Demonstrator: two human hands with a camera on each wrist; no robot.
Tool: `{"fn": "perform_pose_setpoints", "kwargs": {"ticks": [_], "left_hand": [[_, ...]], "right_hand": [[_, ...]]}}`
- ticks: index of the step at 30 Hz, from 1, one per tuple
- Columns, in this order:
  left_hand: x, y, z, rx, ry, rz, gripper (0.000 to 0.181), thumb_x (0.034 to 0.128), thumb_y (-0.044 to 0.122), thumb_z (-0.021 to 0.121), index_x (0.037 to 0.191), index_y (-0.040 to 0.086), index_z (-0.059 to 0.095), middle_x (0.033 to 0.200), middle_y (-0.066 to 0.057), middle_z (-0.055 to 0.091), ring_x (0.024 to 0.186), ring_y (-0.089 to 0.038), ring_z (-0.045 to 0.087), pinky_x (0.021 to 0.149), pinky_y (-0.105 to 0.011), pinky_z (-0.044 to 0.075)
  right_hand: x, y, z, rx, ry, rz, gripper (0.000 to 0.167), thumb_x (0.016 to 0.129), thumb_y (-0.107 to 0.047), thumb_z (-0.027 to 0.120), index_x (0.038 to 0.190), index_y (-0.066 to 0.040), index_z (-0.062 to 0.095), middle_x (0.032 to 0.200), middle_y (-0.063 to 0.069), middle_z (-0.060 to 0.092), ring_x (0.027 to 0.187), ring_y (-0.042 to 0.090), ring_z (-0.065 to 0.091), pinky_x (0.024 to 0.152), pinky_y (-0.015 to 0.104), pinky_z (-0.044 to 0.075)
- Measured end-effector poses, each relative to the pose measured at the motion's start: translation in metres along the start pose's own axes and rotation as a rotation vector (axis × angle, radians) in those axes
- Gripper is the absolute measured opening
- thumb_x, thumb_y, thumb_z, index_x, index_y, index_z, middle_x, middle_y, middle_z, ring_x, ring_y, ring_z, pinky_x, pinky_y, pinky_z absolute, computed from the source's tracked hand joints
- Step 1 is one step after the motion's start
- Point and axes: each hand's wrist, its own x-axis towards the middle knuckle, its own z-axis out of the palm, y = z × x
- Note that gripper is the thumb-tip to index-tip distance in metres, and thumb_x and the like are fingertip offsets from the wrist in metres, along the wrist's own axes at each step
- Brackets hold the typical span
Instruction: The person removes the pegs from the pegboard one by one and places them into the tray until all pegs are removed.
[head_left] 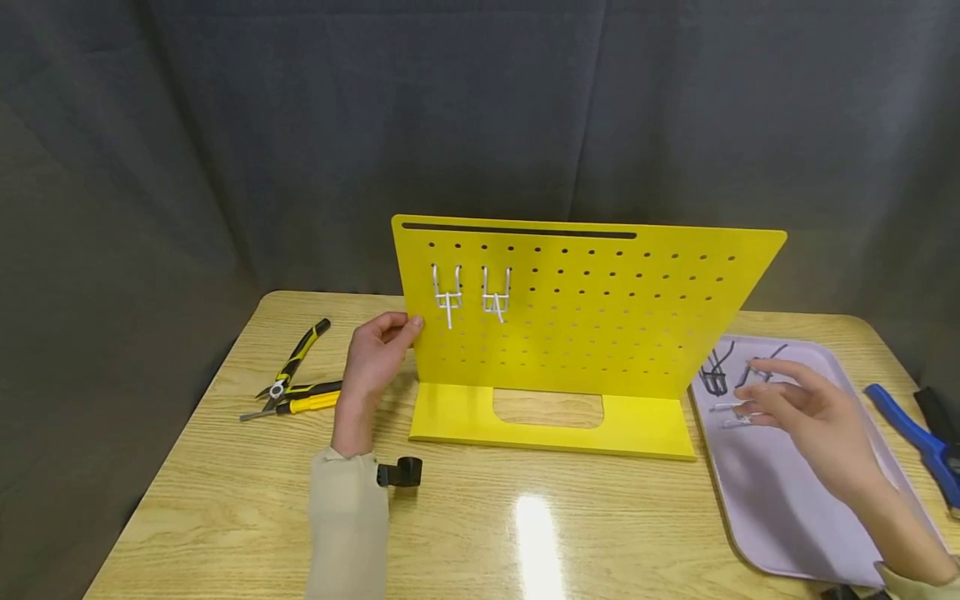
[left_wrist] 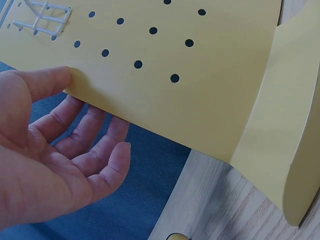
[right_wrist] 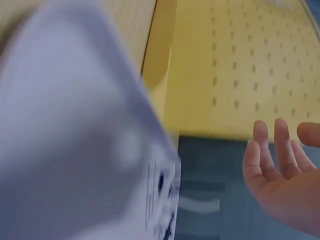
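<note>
A yellow pegboard (head_left: 600, 325) stands upright on its flat base. Two white wire hooks (head_left: 448, 300) (head_left: 496, 302) hang side by side at its upper left. My left hand (head_left: 377, 350) pinches the board's left edge; the left wrist view shows the thumb on the front face and the fingers behind. Over a lilac tray (head_left: 780, 483) hovers my right hand (head_left: 817, 421), fingers loosely bent and holding nothing. Near its fingertips in the tray lie dark wire hooks (head_left: 715, 379) and white hooks (head_left: 737, 422), partly hidden by the hand.
On the table's left lie pliers with black and yellow handles (head_left: 300, 350) and a yellow-handled screwdriver (head_left: 311, 403), partly behind the left wrist. A blue-handled tool (head_left: 907, 425) lies right of the tray, cut off by the frame. A dark curtain (head_left: 480, 125) hangs behind the table.
</note>
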Motion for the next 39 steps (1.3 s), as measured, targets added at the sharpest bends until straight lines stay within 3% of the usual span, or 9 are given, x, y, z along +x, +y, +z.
{"fn": "perform_pose_setpoints", "kwargs": {"ticks": [3,6,15,21,32,39], "left_hand": [[-0.001,0.000,0.000,0.001,-0.006,-0.003,0.034,0.0971,0.022,0.059,0.115,-0.005,0.062,0.105,-0.015,0.061,0.101,-0.032,0.055,0.086,-0.035,0.041],[0.000,0.000,0.000,0.000,-0.006,-0.003,0.034,0.0971,0.023,0.059,0.116,-0.005,0.062,0.105,-0.016,0.061,0.101,-0.031,0.055,0.086,-0.035,0.041],[0.000,0.000,0.001,0.002,-0.007,-0.001,0.034,0.0973,0.022,0.058,0.116,-0.006,0.062,0.105,-0.015,0.061,0.100,-0.030,0.055,0.085,-0.034,0.040],[0.000,0.000,0.001,0.004,-0.011,-0.006,0.034,0.0972,0.023,0.059,0.117,-0.005,0.062,0.107,-0.016,0.061,0.102,-0.030,0.055,0.088,-0.037,0.041],[0.000,0.001,-0.001,0.009,-0.009,-0.014,0.035,0.0971,0.024,0.059,0.117,-0.005,0.062,0.107,-0.016,0.061,0.102,-0.029,0.055,0.086,-0.035,0.040],[0.000,0.001,0.000,0.010,-0.002,-0.019,0.033,0.0970,0.023,0.059,0.116,-0.004,0.062,0.107,-0.015,0.061,0.101,-0.028,0.056,0.084,-0.033,0.040]], "right_hand": [[-0.003,-0.004,0.020,0.083,-0.021,-0.055,0.032,0.096,0.002,0.054,0.128,-0.004,0.055,0.096,-0.001,0.072,0.084,0.010,0.068,0.069,0.021,0.052],[-0.005,-0.007,0.045,0.090,-0.044,-0.079,0.030,0.096,0.002,0.053,0.126,-0.002,0.056,0.097,-0.001,0.072,0.086,0.010,0.067,0.069,0.022,0.052],[0.000,-0.024,0.107,0.185,-0.088,-0.083,0.025,0.097,-0.003,0.054,0.122,0.001,0.057,0.097,0.002,0.070,0.086,0.014,0.067,0.070,0.026,0.053],[0.008,-0.032,0.133,0.237,-0.072,-0.092,0.024,0.097,-0.004,0.055,0.118,0.006,0.057,0.096,0.003,0.070,0.085,0.017,0.068,0.071,0.029,0.054],[0.022,-0.051,0.174,0.340,-0.090,-0.148,0.017,0.097,-0.005,0.056,0.112,-0.007,0.064,0.096,0.009,0.069,0.083,0.018,0.068,0.070,0.031,0.054],[0.036,-0.065,0.191,0.287,-0.089,-0.219,0.022,0.095,-0.001,0.058,0.115,0.005,0.059,0.098,0.017,0.067,0.081,0.016,0.067,0.073,0.030,0.054]]}}
